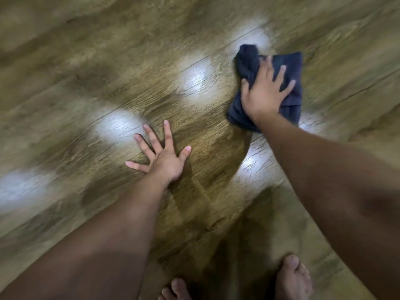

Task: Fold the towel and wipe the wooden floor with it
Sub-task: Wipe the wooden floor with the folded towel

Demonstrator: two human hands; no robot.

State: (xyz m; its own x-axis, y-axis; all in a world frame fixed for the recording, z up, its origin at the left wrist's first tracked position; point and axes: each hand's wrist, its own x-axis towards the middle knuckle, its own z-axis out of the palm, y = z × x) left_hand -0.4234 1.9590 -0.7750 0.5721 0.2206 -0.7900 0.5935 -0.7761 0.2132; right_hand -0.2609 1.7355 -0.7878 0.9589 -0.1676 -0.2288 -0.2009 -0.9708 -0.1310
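1. Nearest the camera I note two bare feet (293,278) on the wooden floor (86,105), at the bottom edge of the head view; only the toes of the left one show.
2. Both forearms reach forward and down from the lower corners of the view.
3. The left hand (164,158) lies flat on the floor, palm down, fingers straight and spread wide. Its grip is released; it holds nothing.
4. Further out, to the right, the right hand (265,89) rests on top of the towel (291,68), palm down, fingers spread and fairly straight across the cloth. I record this grip as released too: it presses the towel, it does not clutch it.
5. The towel is dark blue, folded into a rough pad, bunched at its far left corner. It lies on the floor under the right hand, well apart from the left hand.
6. Bright light patches reflect off the planks; the far floor is blurred.
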